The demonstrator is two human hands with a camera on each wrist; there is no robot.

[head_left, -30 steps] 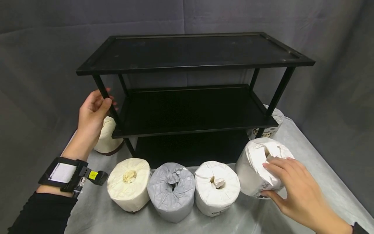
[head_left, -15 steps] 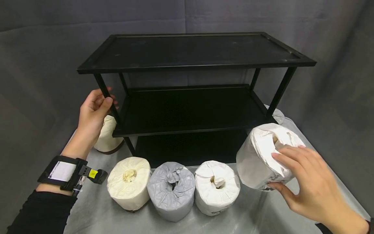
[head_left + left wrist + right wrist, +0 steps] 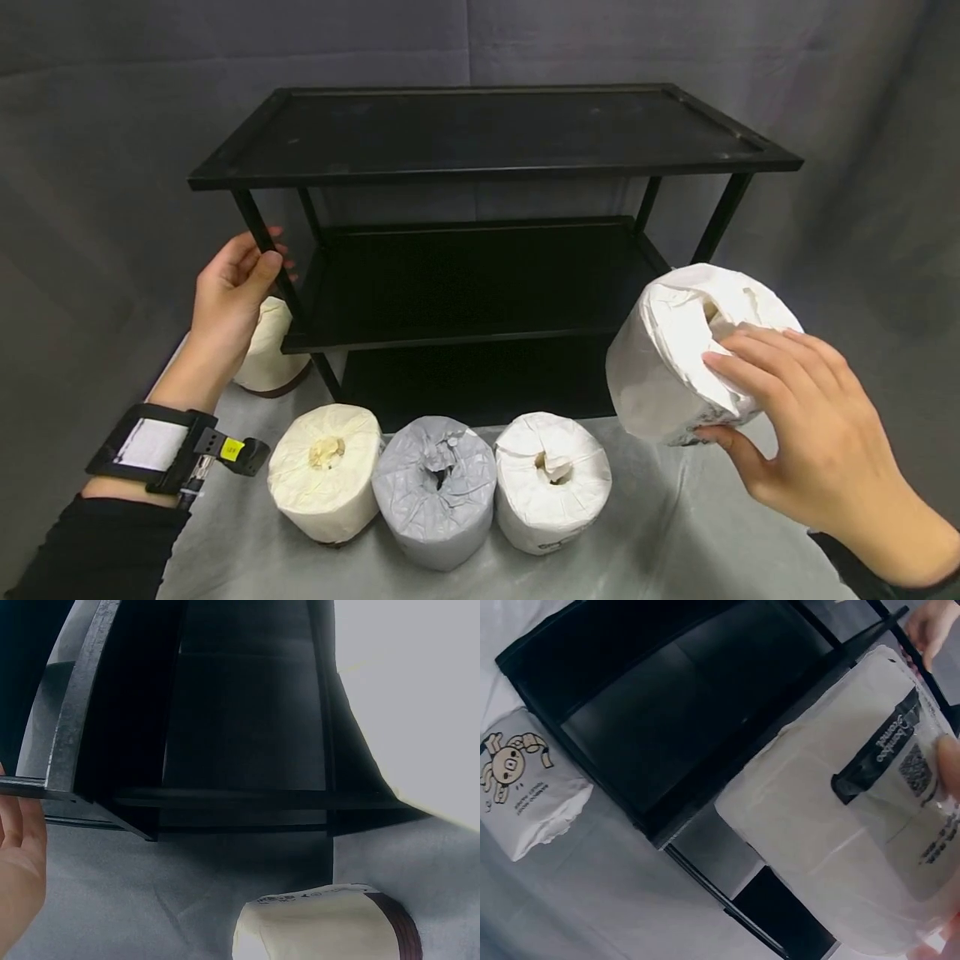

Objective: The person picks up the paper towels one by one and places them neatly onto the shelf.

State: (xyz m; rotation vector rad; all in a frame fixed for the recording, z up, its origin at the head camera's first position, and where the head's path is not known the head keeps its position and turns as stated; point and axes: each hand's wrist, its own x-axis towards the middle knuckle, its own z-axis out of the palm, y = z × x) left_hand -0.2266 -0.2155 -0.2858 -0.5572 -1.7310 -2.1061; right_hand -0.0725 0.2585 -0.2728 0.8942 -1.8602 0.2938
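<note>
At the front right of the black rack (image 3: 480, 137), my right hand (image 3: 813, 429) grips the tilted white roll (image 3: 671, 358), probably light, soft and best held round its side, while my left hand (image 3: 234, 283) holds the front left post (image 3: 253, 218).

Pale grey surface (image 3: 630, 558) w/ a few creases; blk 3-tier rack (image 3: 480, 137) stands on it; in front of rack, 3 wrapped rolls upright in a row, tops up: cream roll (image 3: 318, 475) nearest rack's L end, grey roll (image 3: 427, 521) mid, white roll (image 3: 551, 496) toward rack's R; grey one sits close btw other two; banded roll (image 3: 264, 354), cream w/ dk brown strip round base, stands beside rack's L end; pig-print roll (image 3: 525, 784) sits beside rack's R end, per R wrist view.
</note>
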